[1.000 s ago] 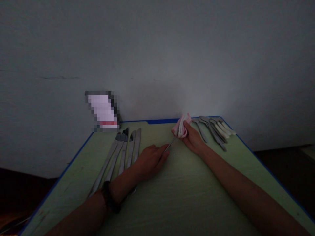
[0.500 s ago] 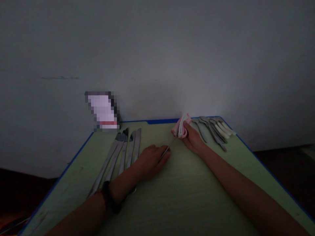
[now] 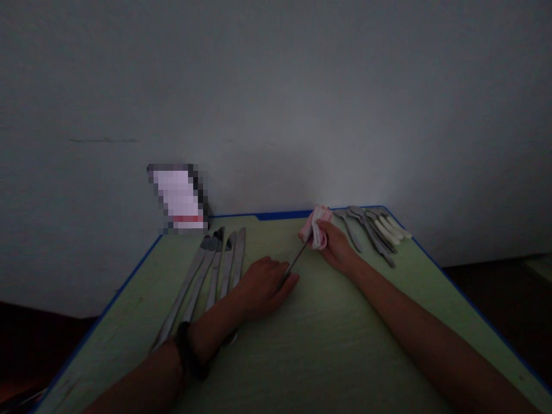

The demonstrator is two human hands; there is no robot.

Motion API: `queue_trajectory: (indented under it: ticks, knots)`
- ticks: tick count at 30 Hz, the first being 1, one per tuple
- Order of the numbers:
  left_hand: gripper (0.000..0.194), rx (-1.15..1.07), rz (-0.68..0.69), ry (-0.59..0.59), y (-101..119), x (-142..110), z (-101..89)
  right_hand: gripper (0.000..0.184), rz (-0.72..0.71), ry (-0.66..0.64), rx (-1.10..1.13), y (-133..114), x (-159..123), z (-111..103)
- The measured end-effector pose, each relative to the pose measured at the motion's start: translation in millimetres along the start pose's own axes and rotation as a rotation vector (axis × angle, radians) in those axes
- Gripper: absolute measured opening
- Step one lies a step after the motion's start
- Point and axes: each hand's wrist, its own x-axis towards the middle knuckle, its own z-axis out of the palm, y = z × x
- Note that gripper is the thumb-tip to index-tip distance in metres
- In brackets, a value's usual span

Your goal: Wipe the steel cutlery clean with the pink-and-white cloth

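Near the middle of the table, my left hand is closed around one end of a thin metal piece of cutlery. Its far end disappears into a folded pink and white cloth, so its kind cannot be made out. My right hand pinches the cloth around that hidden end. To the left lie several metal table knives, side by side and partly covered by my left forearm. Several spoons rest beyond my right hand, some with white handles.
A blurred-out, phone-like screen leans on the wall at the table's back left. The pale green table has a blue edge and stands against a grey wall. A dark bracelet circles my left wrist.
The cloth has shifted slightly down and toward my left hand along the cutlery, and its folds look different. Both hands keep their hold. The whole view has tilted a little.
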Motion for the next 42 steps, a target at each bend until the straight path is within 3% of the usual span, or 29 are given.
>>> queue_trajectory:
  ticks: [6, 14, 25, 42]
  knots:
    - [0.033, 0.037, -0.004, -0.005, -2, 0, 4.6, 0.007, 0.016, 0.002, -0.012, -2, -2, 3]
    - [0.03, 0.036, -0.023, -0.013, 0, 1, 3.1, 0.01, 0.013, 0.072, -0.001, -4, -7, 10]
    - [0.038, -0.061, 0.027, 0.007, -2, 0, 0.7, 0.032, 0.04, 0.035, 0.218, -12, -6, 12]
    - [0.044, -0.078, 0.042, -0.005, -5, 0, 1.9, 0.015, 0.161, 0.079, 0.103, -9, -7, 11]
